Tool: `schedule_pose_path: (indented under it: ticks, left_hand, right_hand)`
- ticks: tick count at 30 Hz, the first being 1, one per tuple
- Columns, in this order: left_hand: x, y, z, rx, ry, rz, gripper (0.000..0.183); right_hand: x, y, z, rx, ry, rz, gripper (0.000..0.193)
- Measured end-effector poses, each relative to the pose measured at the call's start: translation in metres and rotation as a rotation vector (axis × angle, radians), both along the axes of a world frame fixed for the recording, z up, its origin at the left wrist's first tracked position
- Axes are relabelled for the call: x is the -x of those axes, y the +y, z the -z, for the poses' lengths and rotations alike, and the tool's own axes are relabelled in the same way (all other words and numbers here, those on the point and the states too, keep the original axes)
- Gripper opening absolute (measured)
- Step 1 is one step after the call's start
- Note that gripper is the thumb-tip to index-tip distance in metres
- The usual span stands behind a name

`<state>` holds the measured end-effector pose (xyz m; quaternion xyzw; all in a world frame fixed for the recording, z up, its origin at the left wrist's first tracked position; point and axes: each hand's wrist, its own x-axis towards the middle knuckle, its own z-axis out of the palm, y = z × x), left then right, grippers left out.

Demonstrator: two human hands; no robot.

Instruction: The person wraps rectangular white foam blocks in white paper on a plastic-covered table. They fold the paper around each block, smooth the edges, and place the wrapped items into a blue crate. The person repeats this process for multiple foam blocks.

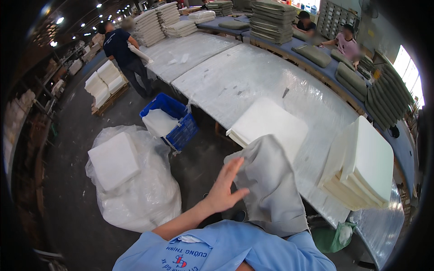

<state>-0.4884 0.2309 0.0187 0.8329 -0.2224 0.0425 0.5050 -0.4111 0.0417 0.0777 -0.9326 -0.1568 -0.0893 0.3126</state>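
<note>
A grey cloth cover [273,185] hangs in front of me, creased and draped over my right forearm. My right hand is hidden by this cloth, so its fingers do not show. My left hand [224,185] is beside the cover's left edge, thumb spread from the stretched fingers. Its fingertips are at the cloth; whether they touch it I cannot tell. Just beyond the cover, a white foam cushion pad [266,124] lies flat on the plastic-covered table [217,74].
A stack of white foam pads [357,167] stands at right. On the floor at left are a blue crate [183,131] and a large plastic bag [140,198] with a white foam block [114,161] on top. Grey cushions [271,22] and several people are farther off.
</note>
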Motion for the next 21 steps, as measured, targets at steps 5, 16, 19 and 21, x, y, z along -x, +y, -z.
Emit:
schedule_pose_path:
  ticks: [5,16,19,21]
  left_hand:
    - [0.029,-0.032,0.021,-0.218,0.273,0.328,0.131]
    - [-0.019,-0.051,0.074,0.227,0.186,-0.232,0.048]
    - [-0.047,-0.020,0.097,0.162,0.285,-0.456,0.038]
    - [-0.056,-0.009,0.113,-0.053,0.439,-0.474,0.035]
  right_hand:
    - [0.021,-0.022,-0.006,-0.375,-0.123,-0.049,0.018]
    - [-0.006,-0.054,0.090,-0.727,0.363,0.144,0.034]
    - [0.011,-0.029,0.196,-0.389,0.876,0.268,0.038]
    - [0.063,-0.018,0.278,0.045,0.602,0.196,0.036]
